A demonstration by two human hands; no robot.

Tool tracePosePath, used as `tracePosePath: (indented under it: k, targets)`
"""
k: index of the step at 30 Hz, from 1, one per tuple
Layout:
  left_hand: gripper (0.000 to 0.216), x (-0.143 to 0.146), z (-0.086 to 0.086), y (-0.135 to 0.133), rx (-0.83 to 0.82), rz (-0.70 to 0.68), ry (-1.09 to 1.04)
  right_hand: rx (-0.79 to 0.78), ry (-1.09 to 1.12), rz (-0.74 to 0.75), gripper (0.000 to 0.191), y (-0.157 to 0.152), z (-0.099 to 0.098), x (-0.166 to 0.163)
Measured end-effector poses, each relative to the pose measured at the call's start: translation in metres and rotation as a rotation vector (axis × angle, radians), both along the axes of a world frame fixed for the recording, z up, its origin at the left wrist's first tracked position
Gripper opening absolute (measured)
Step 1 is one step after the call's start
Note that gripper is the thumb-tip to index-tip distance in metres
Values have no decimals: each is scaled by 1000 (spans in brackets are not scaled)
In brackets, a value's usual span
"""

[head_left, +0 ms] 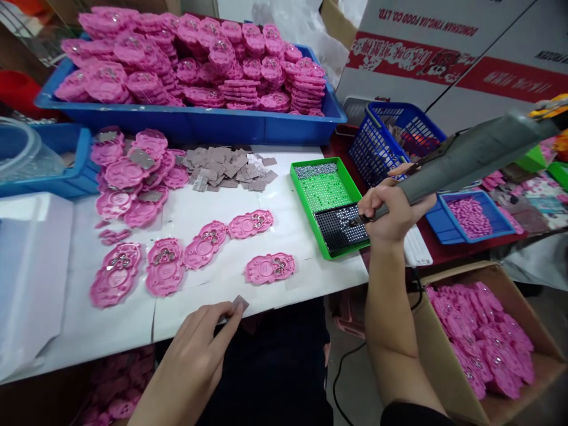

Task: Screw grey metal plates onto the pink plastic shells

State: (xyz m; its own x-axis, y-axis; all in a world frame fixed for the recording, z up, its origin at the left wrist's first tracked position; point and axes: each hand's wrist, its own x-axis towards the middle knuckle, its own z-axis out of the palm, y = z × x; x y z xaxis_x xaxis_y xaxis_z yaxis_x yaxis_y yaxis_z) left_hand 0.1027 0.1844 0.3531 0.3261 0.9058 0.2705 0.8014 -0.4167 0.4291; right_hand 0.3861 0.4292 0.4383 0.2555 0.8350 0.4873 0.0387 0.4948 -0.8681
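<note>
My right hand (393,210) is closed around a grey electric screwdriver (470,157), whose tip rests on the black screw grid in a green tray (328,207). My left hand (202,349) pinches a small grey-brown square pad (239,303) at the table's front edge. Several pink plastic pieces lie flat on the white table (199,296), the nearest pink piece (270,268) just beyond my left hand. A heap of grey-brown pads (228,168) lies farther back.
A big blue bin (190,121) piled with pink pieces stands at the back. A cardboard box (488,343) of pink pieces sits low right. A blue basket (393,139), a small blue tray (473,216) of pink bits and printed cartons stand at the right.
</note>
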Motion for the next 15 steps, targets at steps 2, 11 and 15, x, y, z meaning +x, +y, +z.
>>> tracePosePath:
  k: [2,11,15]
  targets:
    - [63,-2,3,4,-20,-27,11,1,9,2,23,2,-3,1]
    - [26,8,23,26,-88,-39,-94,-33,-66,-41,28,8,-9,1]
    - [17,8,22,32,-134,-31,-212,-66,-47,-63,32,5,-6,-3]
